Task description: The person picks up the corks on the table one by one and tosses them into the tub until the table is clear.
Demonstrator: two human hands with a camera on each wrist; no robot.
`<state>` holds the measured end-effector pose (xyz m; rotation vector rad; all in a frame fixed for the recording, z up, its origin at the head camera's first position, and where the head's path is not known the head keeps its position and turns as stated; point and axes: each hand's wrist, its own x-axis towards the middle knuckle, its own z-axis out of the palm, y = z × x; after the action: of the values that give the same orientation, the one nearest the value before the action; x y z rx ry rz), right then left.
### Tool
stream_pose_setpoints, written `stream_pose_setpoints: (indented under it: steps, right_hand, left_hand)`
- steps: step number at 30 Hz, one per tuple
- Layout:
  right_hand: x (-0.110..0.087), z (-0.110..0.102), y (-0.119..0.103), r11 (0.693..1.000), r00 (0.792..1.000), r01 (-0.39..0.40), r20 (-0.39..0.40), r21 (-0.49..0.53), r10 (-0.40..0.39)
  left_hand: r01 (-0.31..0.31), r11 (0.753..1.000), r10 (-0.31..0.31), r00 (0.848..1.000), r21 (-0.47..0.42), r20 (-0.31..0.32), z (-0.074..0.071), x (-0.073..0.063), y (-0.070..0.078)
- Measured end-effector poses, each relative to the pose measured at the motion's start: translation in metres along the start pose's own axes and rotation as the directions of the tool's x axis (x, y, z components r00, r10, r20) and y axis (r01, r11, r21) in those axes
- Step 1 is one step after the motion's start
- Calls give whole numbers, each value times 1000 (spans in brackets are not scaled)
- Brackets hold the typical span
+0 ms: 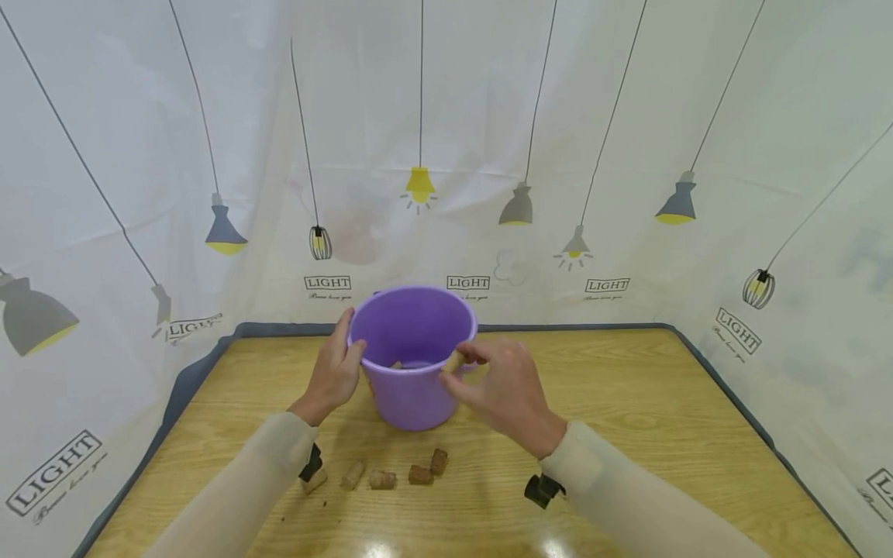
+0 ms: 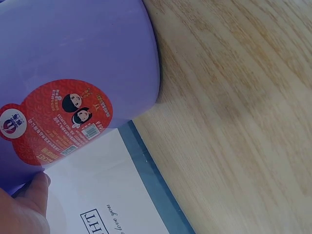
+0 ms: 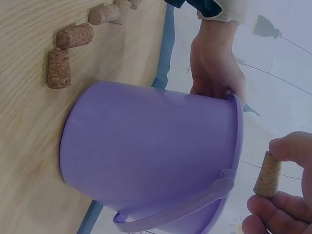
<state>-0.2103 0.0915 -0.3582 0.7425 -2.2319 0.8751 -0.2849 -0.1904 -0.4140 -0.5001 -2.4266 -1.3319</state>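
1) Closest in right-wrist view: cork (image 3: 269,175), pinched narrow between thumb and fingers of right hand (image 1: 505,387), just above right rim of bucket (image 1: 413,399)
2) Left hand (image 1: 335,372) grips left rim of bucket
3) Five loose corks (image 1: 420,474) on table (image 1: 628,434), wearer's side of bucket
4) My read on risk: early release or clipping the rim could drop cork outside bucket
5) Slack left hand plus a right-hand bump could shift bucket

Purple bucket (image 1: 415,403), speckled brown corks (image 3: 59,69), tan wood-grained table (image 1: 628,411)
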Motion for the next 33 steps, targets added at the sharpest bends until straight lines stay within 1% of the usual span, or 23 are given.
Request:
stream_pose_setpoints:
  steps: [7,17,26,33]
  right_hand:
    - [12,0,0,1000,1000,4,-23,-14,-4]
    - [23,-1,-1,1000,1000,-12,-21,-1,12]
    - [32,3,1,999,999,-37,-23,10,37]
    - [40,6,4,999,998,-51,-33,16,51]
  left_hand:
    - [-4,1000,4,1000,1,1,0,0,1]
    - [-3,1000,3,1000,1,2,0,1,1]
    - [12,1000,-12,1000,-3,5,-1,-1,2]
    - [-3,1000,3,1000,2,1,0,0,1]
